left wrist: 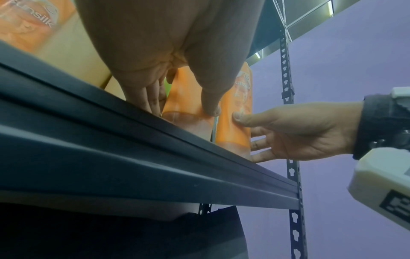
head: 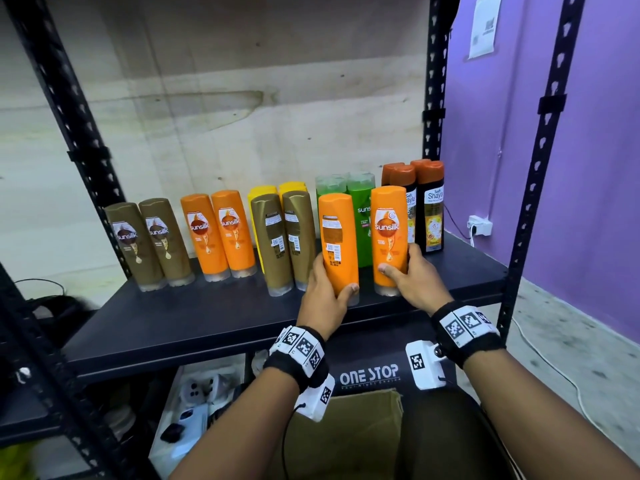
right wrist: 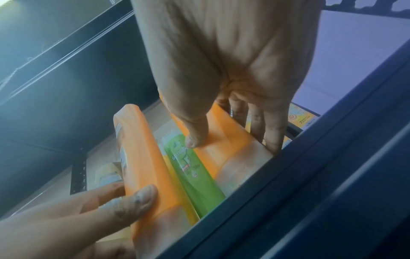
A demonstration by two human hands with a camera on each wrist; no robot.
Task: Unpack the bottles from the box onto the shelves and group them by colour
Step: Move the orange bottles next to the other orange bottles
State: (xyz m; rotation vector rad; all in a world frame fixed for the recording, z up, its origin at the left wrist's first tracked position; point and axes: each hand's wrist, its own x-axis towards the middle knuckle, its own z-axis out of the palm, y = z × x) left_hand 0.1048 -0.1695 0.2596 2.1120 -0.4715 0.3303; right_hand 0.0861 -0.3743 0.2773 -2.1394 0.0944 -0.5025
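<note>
My left hand (head: 320, 292) grips one orange bottle (head: 338, 244) and my right hand (head: 414, 278) another (head: 389, 237), both upright at centre-right of the frame on the shelf (head: 207, 317) (before the green bottles (head: 360, 202)). I should slide them leftwards, low and steady, beside the orange pair (head: 221, 233).

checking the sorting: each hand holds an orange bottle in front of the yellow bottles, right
Not quite. The left hand and right hand each hold an orange bottle, but in front of the green bottles, as the head view shows.
</note>
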